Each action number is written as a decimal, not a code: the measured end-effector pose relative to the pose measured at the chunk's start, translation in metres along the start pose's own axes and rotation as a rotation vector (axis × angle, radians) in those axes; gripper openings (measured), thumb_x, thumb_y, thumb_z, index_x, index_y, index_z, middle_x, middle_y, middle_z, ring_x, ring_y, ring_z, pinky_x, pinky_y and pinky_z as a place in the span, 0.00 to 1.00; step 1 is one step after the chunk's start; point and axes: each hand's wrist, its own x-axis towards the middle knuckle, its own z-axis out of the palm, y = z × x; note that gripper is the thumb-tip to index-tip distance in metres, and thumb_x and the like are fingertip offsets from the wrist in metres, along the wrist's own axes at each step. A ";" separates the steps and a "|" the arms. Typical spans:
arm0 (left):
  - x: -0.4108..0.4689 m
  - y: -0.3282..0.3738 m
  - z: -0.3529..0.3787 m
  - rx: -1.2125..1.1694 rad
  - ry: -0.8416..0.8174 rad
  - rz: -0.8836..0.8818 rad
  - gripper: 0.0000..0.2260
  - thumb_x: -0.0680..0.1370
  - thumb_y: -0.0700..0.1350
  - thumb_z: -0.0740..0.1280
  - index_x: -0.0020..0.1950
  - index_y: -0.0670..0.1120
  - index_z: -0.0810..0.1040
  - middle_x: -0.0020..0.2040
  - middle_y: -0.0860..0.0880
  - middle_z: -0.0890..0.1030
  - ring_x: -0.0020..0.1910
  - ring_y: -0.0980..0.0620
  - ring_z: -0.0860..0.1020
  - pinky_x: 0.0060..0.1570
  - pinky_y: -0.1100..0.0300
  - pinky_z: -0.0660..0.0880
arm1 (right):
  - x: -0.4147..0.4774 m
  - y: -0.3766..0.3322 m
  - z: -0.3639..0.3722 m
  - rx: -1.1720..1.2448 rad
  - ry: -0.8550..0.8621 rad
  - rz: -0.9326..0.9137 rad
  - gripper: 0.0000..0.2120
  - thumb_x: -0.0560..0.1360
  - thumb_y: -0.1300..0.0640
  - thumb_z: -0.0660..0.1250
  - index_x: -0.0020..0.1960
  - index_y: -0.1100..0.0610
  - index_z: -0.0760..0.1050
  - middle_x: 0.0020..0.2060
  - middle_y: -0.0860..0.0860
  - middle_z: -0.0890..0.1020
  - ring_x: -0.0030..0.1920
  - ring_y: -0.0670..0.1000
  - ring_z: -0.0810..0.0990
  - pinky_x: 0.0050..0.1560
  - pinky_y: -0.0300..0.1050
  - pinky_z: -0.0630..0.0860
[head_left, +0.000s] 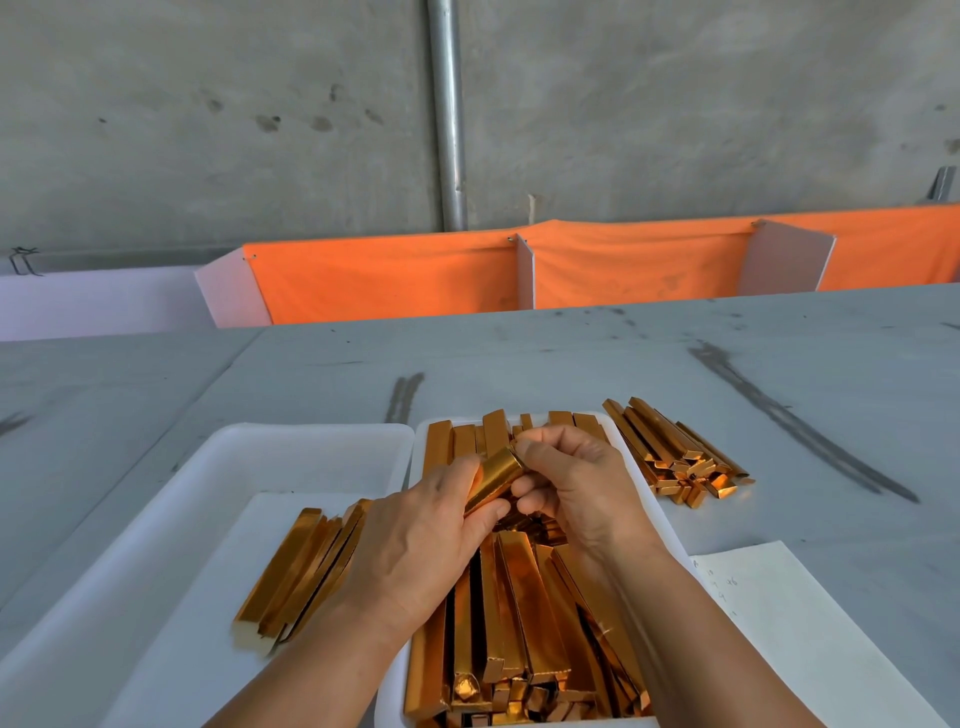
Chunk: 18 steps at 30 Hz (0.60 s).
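Left tray (311, 431): small stack (301, 566). Left hand (415, 540) pinches the lower end of the gold box (493, 480), right hand (576, 483) the upper end, above the full right tray (658, 512). Long axis lower-left to upper-right; left hand nearer the stack.

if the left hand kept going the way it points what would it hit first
Likely the right hand: the left hand points up-right along the gold box both hold, though depth is unclear.

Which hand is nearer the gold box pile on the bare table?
Right. The right hand sits just left of the pile, over the full tray; the left hand lies farther left.
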 end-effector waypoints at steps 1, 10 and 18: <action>0.000 0.000 0.000 0.001 0.003 0.001 0.30 0.74 0.69 0.42 0.67 0.54 0.67 0.51 0.57 0.79 0.42 0.57 0.79 0.36 0.69 0.69 | 0.000 0.000 0.000 -0.004 -0.004 0.001 0.02 0.77 0.64 0.69 0.47 0.61 0.80 0.31 0.56 0.82 0.26 0.49 0.77 0.28 0.37 0.77; 0.000 0.000 -0.002 -0.003 0.000 -0.003 0.30 0.74 0.68 0.43 0.66 0.54 0.68 0.49 0.57 0.79 0.39 0.58 0.78 0.34 0.70 0.67 | 0.000 -0.001 0.000 -0.037 -0.009 -0.009 0.02 0.76 0.64 0.70 0.46 0.61 0.81 0.33 0.58 0.82 0.27 0.49 0.78 0.29 0.37 0.78; -0.001 0.001 -0.003 -0.016 -0.009 0.011 0.27 0.75 0.68 0.46 0.66 0.55 0.68 0.49 0.58 0.78 0.38 0.60 0.74 0.33 0.73 0.63 | -0.001 -0.003 0.000 -0.057 -0.003 0.008 0.03 0.77 0.66 0.69 0.45 0.62 0.81 0.31 0.58 0.81 0.26 0.49 0.78 0.28 0.37 0.77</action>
